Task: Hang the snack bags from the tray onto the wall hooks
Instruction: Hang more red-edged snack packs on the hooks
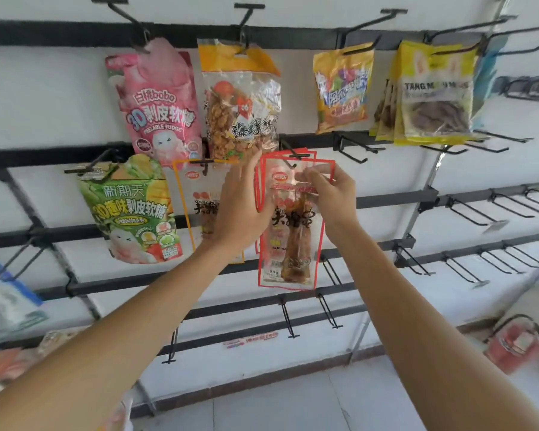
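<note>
A red-edged clear snack bag [288, 244] hangs in front of the wall at a black hook [296, 158], with more red-edged bags stacked behind it. My right hand [327, 197] pinches the bag's top right part near the hook. My left hand [243, 200] holds the bag's left edge with fingers reaching up behind it. An orange-edged bag [193, 197] of the same kind hangs just left, partly hidden by my left hand.
Pink [159, 104], green [131, 209], orange-topped [240, 101] and yellow [339, 88] [433, 94] bags hang on other hooks. Bare hooks [479, 209] fill the rails to the right and below. A red basket [517, 343] sits low right; blurred packets [10, 306] lie low left.
</note>
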The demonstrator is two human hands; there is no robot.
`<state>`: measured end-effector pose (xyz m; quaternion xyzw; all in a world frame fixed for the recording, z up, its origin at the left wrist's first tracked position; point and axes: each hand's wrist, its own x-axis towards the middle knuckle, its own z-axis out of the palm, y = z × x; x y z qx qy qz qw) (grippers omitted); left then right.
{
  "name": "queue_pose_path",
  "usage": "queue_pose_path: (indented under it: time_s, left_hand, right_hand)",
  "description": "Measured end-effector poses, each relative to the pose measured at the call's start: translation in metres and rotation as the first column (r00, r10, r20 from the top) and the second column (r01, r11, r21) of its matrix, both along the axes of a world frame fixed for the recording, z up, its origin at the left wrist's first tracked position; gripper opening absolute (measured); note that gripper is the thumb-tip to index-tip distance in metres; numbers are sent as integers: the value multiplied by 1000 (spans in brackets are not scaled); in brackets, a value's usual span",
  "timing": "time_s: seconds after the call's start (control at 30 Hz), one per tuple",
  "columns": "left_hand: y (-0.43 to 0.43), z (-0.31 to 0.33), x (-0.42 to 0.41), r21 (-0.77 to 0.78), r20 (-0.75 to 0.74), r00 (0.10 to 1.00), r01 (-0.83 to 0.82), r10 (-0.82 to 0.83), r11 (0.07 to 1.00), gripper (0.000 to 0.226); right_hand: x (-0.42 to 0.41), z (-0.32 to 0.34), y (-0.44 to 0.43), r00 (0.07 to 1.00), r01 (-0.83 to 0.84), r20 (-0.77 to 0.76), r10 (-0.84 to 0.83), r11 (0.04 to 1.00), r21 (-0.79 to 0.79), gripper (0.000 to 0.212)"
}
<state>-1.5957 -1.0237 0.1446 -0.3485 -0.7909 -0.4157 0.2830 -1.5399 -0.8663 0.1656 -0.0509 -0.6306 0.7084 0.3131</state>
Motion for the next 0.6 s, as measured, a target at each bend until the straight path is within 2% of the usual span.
queue_pose_path:
  time_s: [0.07, 0.13, 0.37, 0.6]
  left_hand:
    - [3, -1, -3, -151, -235, 968, -127, 89, 980, 62]
    - [7, -3, -6, -277, -308, 949, -150, 60, 949, 62]
    - [14, -5, -17, -477, -379, 924, -242, 50, 845, 66]
    - [22, -8, -29, -528, -392, 917, -288, 73, 799, 67]
  right_hand:
    - [-8, -2, 6, 1000, -17, 21, 17, 1000, 25, 6]
    - [-16, -4, 11, 999, -31, 28, 30, 998, 47, 9]
    - [-35, -8, 20, 999, -32, 44, 27, 992, 122, 10]
    - [-52, -13, 26, 997, -12, 77, 0, 989, 145, 11]
